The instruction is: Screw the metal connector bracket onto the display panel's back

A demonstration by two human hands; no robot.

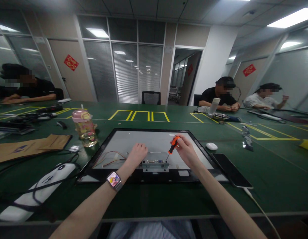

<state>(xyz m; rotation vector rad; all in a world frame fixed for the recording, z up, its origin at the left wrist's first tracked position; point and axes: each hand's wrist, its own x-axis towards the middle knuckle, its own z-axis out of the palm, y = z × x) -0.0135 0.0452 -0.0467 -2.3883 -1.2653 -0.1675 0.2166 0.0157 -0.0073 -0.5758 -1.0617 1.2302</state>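
Observation:
An orange and black screwdriver (174, 145) is in my right hand (187, 150), its handle pinched between thumb and fingers. The shaft slants down and left, its tip at the right end of a small metal bracket (155, 166) with port connectors. That bracket sits on a flat display panel (149, 141), grey with a black frame, lying on the table before me. Just left of the bracket, my left hand (137, 154) rests with fingers curled in; whatever lies under them is hidden. Thin wires (110, 159) run across the panel beside this hand.
Left of the panel stand a pink-lidded bottle (84, 127), a brown paper bag (31, 147) and a white power strip (41, 191) with black cables. To the right lie a white earbud case (211, 146) and a phone (232, 170) on a cable. Other people sit across the table (149, 199).

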